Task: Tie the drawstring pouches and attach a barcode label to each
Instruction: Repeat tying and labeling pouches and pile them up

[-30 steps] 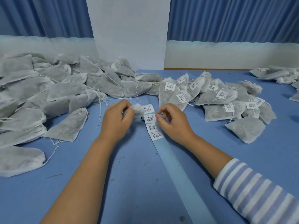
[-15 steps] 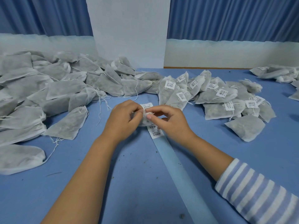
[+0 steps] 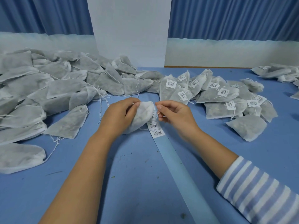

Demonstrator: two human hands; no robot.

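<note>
My left hand [image 3: 119, 116] grips a white drawstring pouch [image 3: 143, 116] at the middle of the blue table. The pouch's gathered top points up and right. My right hand [image 3: 175, 116] pinches the pouch's thin white drawstring [image 3: 157, 110] just right of the pouch. Under both hands lies a pale blue backing strip [image 3: 181, 168] with barcode labels [image 3: 157, 132] at its far end; the pouch covers the upper labels.
A large heap of unlabelled grey pouches [image 3: 48, 94] fills the left side, loose strings trailing. Labelled pouches [image 3: 223, 97] are piled at the right, and a few more pouches [image 3: 278, 72] lie at the far right. A white pillar [image 3: 129, 33] stands behind the table.
The pouch has come further into view in my left hand, lying over the label strip. My right hand has drawn a little to the right, holding the string.
</note>
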